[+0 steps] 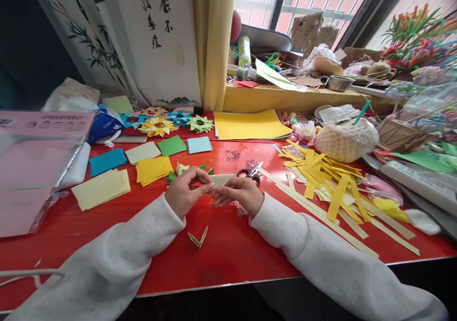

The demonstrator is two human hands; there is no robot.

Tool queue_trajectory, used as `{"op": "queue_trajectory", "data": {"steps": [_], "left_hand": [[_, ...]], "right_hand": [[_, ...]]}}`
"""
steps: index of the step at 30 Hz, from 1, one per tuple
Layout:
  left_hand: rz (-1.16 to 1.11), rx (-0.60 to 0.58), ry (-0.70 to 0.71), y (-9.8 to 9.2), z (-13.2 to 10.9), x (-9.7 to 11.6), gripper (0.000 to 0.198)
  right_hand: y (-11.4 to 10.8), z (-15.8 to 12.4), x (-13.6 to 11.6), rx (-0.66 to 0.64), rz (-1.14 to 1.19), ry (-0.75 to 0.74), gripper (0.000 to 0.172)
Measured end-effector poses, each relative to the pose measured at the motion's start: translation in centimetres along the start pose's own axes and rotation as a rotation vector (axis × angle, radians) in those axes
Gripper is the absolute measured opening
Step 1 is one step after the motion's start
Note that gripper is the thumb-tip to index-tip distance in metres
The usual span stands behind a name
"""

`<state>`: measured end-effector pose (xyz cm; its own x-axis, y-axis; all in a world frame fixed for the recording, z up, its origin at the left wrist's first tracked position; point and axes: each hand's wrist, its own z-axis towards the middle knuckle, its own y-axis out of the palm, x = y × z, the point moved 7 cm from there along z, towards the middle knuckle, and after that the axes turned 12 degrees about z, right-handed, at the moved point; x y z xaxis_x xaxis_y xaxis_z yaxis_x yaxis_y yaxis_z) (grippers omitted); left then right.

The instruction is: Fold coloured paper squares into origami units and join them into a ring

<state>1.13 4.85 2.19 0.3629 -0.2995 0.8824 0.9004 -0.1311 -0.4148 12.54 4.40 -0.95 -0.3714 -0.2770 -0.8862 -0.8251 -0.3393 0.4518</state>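
Between my two hands, just above the red table, is a small piece of pale cream paper [223, 180], seemingly folded. My left hand [187, 191] pinches its left end between thumb and fingers. At the other end, the thumb and fingers of my right hand [243, 193] are closed on it. A folded V-shaped piece of cream paper [198, 238] lies on the table nearer to me. Behind my left hand, green and cream folded paper pieces [182, 169] are partly hidden. Black-handled scissors [251, 174] lie just beyond my right hand, blades slightly apart.
Stacks of coloured paper, such as the yellow stack [154, 170] and blue stack [107, 162], sit at the left. Finished paper stars [157, 126] stand behind them. Cut yellow strips [321, 173] are heaped at the right. A net-wrapped round fruit [345, 139] holds a straw.
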Motion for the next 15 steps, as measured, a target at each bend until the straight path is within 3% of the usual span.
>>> {"op": "queue_trajectory", "data": {"steps": [15], "left_hand": [[-0.206, -0.009, -0.095, -0.72, 0.65, -0.62, 0.025]], "right_hand": [[-0.78, 0.08, -0.61, 0.091, 0.05, -0.032, 0.018]]}}
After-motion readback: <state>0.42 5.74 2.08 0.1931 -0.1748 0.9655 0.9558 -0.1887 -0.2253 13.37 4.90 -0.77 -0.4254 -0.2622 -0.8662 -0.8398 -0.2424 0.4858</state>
